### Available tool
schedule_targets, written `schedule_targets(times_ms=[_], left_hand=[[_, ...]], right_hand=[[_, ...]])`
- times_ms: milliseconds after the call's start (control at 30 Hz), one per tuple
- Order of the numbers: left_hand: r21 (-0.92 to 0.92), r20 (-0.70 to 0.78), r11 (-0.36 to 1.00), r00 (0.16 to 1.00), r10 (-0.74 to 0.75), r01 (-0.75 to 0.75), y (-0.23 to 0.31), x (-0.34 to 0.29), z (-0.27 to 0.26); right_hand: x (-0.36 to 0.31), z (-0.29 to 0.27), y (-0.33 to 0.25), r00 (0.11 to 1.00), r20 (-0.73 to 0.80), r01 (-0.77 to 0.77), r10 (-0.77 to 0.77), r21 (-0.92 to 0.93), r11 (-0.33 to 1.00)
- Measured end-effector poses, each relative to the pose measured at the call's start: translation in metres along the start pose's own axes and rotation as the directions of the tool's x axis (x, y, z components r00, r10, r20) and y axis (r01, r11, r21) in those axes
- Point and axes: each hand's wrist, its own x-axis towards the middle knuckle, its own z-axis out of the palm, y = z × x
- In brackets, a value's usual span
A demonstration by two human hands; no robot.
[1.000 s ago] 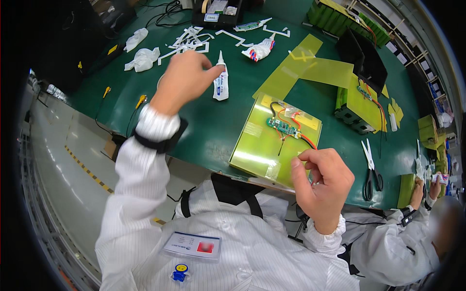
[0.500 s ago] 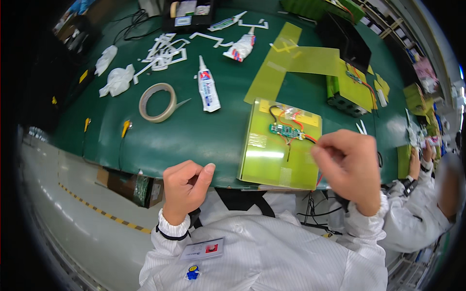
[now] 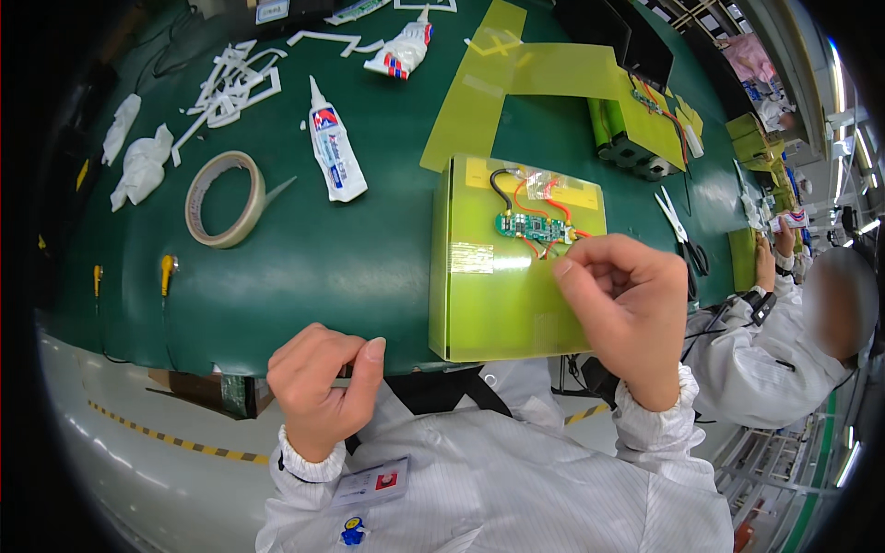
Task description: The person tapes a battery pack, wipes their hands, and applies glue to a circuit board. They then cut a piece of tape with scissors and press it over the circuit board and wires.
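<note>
A battery pack wrapped in yellow-green sheet [image 3: 498,313] lies flat near the table's front edge. On its top sit a small green circuit board [image 3: 533,228] and red, orange and black wires [image 3: 501,184], with clear tape over some of them. My right hand [image 3: 631,313] is over the pack's right side, fingers curled, thumb and fingertips by the thin leads below the board. What those fingers hold, if anything, is hidden. My left hand [image 3: 323,387] is a loose fist at the table edge, left of the pack, with nothing visible in it.
Left of the pack are a glue tube [image 3: 336,152], a tape roll [image 3: 224,200] and white strips [image 3: 235,88]. Yellow-green sheets [image 3: 470,101] lie behind it. Scissors [image 3: 682,235] and another battery pack [image 3: 636,138] are right. A co-worker [image 3: 765,350] sits at far right.
My right hand has moved left from the pack's right edge, in over its top beside the circuit board. My left hand keeps its fist. The whole view has shifted.
</note>
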Motion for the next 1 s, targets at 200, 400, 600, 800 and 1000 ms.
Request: schedule_targets(times_ms=[200, 400, 600, 800, 1000], left_hand=[[-0.027, 0.004, 1.000, 1.000, -0.009, 0.009, -0.002, -0.003, -0.001], [-0.044, 0.006, 0.999, 1.000, 0.005, -0.005, -0.003, -0.003, -0.004], [-0.144, 0.008, 0.990, 1.000, -0.009, 0.010, 0.031, 0.023, -0.009], [-0.049, 0.137, 0.979, 0.969, 0.204, -0.199, 0.064, 0.054, -0.002], [0.113, 0.051, 0.986, 0.991, 0.120, -0.125, 0.053, 0.023, -0.024]], right_hand=[[0.003, -0.003, -0.008, 0.990, 0.090, -0.121, 0.108, 0.156, 0.980], [0.001, -0.007, -0.007, 0.980, 0.128, -0.176, 0.154, 0.181, 0.968], [0.000, -0.010, -0.001, 0.986, 0.115, -0.143, 0.120, 0.227, 0.963], [0.000, -0.003, 0.003, 0.914, 0.087, 0.405, -0.396, -0.238, 0.883], [-0.025, -0.019, 0.004, 0.861, -0.011, 0.497, -0.508, -0.192, 0.846]])
